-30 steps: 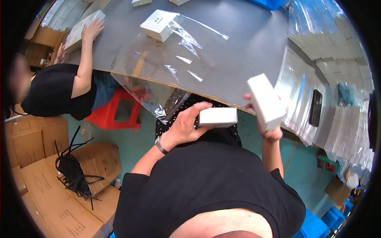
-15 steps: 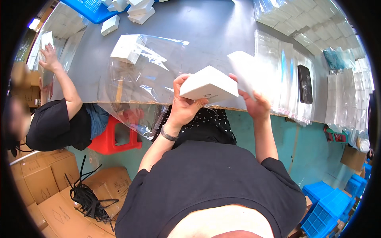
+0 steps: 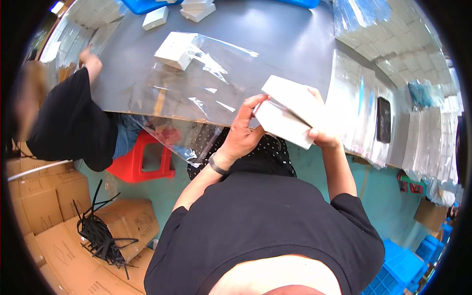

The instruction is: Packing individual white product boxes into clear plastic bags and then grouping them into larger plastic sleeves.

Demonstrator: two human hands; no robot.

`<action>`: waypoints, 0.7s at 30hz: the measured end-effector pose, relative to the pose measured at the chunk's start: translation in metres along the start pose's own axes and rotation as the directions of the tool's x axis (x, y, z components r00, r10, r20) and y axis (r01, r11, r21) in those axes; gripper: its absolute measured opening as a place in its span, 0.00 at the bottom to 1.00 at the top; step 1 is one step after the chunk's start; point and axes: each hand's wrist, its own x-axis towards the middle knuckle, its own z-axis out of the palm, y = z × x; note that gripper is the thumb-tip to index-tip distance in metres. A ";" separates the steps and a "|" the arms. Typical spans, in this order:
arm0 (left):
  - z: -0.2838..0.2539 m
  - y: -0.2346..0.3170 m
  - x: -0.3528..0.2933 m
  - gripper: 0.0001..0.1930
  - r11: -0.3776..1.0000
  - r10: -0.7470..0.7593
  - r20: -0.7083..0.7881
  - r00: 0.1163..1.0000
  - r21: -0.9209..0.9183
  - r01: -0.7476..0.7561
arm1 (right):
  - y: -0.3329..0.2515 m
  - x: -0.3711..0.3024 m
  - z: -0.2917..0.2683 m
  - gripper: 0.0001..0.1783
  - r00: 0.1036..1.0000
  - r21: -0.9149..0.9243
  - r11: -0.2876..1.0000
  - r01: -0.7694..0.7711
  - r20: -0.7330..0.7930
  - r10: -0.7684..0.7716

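Note:
Two white boxes are held at the table's front edge, one tilted against the other. My left hand (image 3: 242, 133), with a dark band at the wrist, grips the left end of the nearer white box (image 3: 281, 126). Wrapped around the right side of the farther white box (image 3: 294, 100) is my right hand (image 3: 324, 135), its thumb by the nearer box's right end. Ahead and to the left lies a large clear plastic bag (image 3: 196, 105), hanging partly over the edge, with white boxes (image 3: 173, 50) inside its far end.
A grey table (image 3: 275, 39) spans the front. Loose white boxes (image 3: 155, 18) lie near a blue basket (image 3: 140, 6). At right are clear sleeves (image 3: 361, 98), a black phone (image 3: 383, 119) and bagged stacks (image 3: 413, 54). A co-worker (image 3: 69, 118) sits left by a red stool (image 3: 142, 160); cartons (image 3: 64, 246) stand below.
My right hand has brought its white box left against the one in my left hand, and the boxes have turned. The co-worker's arm has moved. The whole view has shifted slightly.

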 end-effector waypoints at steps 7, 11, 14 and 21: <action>-0.052 0.061 -0.017 0.40 0.416 0.125 -0.169 0.978 0.903 0.103 | -0.007 -0.001 -0.034 0.46 0.870 -0.993 0.049 -0.110 -0.120 -0.478; -0.085 0.057 -0.053 0.44 0.075 -0.138 -0.415 0.899 0.901 0.428 | 0.002 0.004 -0.035 0.46 0.885 -0.960 0.108 -0.259 -0.281 -0.372; -0.103 0.050 -0.060 0.27 0.072 -0.039 -0.471 0.881 0.878 0.473 | 0.010 0.011 -0.040 0.46 0.919 -0.996 0.089 0.029 -0.009 -0.394; -0.126 0.060 -0.052 0.06 0.532 -0.036 -0.566 0.823 0.687 0.495 | 0.056 0.049 0.028 0.53 0.972 -0.538 0.811 0.231 0.171 -0.163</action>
